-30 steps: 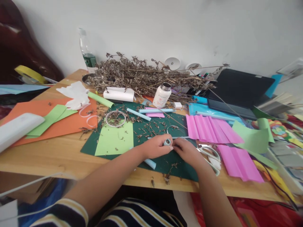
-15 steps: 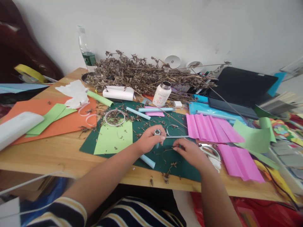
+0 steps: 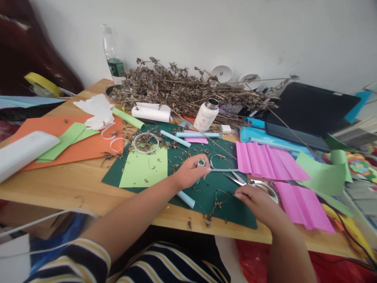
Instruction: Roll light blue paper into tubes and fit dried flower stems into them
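My left hand point(image 3: 190, 173) is closed around a small light blue paper roll point(image 3: 201, 162), held upright over the dark green cutting mat point(image 3: 232, 208). A thin strip of tape point(image 3: 222, 169) runs from the roll toward the right. My right hand point(image 3: 257, 200) lies low on the mat's right edge, fingers curled over the handles of the scissors point(image 3: 240, 180), whose blades point up and left. Another light blue paper roll point(image 3: 186, 199) lies on the mat under my left wrist.
Pleated pink paper point(image 3: 265, 159) lies right of the mat, a light green sheet point(image 3: 144, 171) and tape ring point(image 3: 146, 142) to the left. Dried branches point(image 3: 182, 88), a white bottle point(image 3: 207, 114), a laptop point(image 3: 309, 108) and orange paper point(image 3: 76, 143) crowd the wooden table point(image 3: 67, 188).
My hands have parted: the left lifted the blue roll up and away, and the right moved rightward and down onto the scissors. The camera view shifted slightly left.
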`<state>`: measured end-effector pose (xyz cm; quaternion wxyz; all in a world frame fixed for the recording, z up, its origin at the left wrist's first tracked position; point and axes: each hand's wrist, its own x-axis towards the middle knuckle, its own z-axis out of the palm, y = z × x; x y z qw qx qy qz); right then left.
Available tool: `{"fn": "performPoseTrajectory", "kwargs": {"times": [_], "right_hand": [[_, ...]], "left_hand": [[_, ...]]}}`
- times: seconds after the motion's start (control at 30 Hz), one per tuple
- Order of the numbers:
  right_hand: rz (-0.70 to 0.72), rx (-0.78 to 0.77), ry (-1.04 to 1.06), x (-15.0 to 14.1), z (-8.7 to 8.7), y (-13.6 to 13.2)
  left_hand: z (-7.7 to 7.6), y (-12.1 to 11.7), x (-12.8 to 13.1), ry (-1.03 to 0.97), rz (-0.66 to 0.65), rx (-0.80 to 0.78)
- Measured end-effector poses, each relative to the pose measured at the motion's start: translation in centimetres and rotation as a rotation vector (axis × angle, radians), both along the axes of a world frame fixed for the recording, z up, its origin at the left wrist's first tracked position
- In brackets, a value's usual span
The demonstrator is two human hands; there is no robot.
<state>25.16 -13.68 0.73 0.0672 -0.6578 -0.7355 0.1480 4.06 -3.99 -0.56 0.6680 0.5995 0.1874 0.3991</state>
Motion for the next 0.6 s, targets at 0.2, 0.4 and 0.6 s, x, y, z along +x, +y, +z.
{"fn": "performPoseTrajectory", "kwargs": {"times": [0.2,0.4,0.6], "right_hand": [[-0.149,-0.011,-0.027,-0.3,-0.3,-0.4],[-0.178,-0.013,0.08,-1.3,-0.1,-0.2],[0.007,0.013,0.106,-4.6,0.4,1.7]], "left_hand": [[0.0,-0.1,0.0,0.016,-0.019,0.01],[-0.1,-0.2,0.0,0.072,-0.027,0.033],[-0.1,-0.1,0.0,0.096,-0.006,0.077]]}}
